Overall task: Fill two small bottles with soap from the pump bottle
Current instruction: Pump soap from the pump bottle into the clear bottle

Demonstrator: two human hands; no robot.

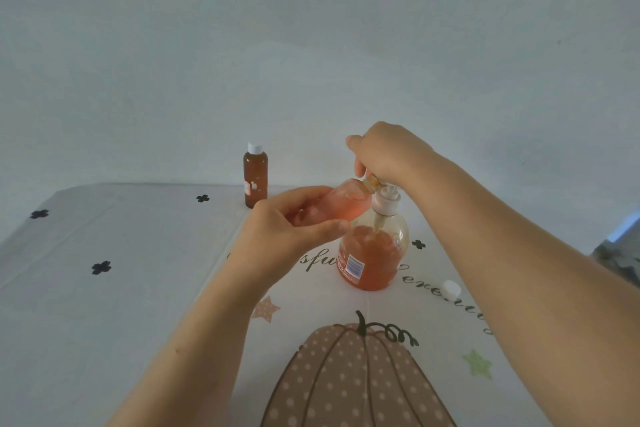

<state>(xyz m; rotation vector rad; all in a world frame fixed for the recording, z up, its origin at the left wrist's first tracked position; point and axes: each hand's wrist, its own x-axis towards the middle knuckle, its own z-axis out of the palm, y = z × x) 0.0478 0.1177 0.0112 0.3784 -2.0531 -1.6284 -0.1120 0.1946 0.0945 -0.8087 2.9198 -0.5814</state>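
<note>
Grips the small bottle [343, 199] in the left hand [294, 225], thumb beneath and fingers curled over the body, just left of the pump bottle [374, 253] and about level with its collar. Holds it tilted, base toward the palm, open neck up and to the right, right at the pump spout. Shows pink-orange soap through the clear wall, pooled along the lower side

Closes the right hand [384, 152] over the pump head from above, fingers curled down around it, thumb hanging on the left side, close to the small bottle's neck. Hides the spout tip, so cannot tell whether neck and spout touch

Pump bottle itself: upright on the bench [121, 305], roughly two-thirds full of orange soap, barcode label toward the camera

Behind the pump bottle and to its left, well apart, near the far edge: a capped bottle [255, 177], upright, amber, white lid on

Right of the pump bottle and nearer the camera: a loose white cap [451, 289] lying on the bench, just beside the right forearm

In front of the pump bottle: a dotted pumpkin print [356, 381] on the bench cover
</note>
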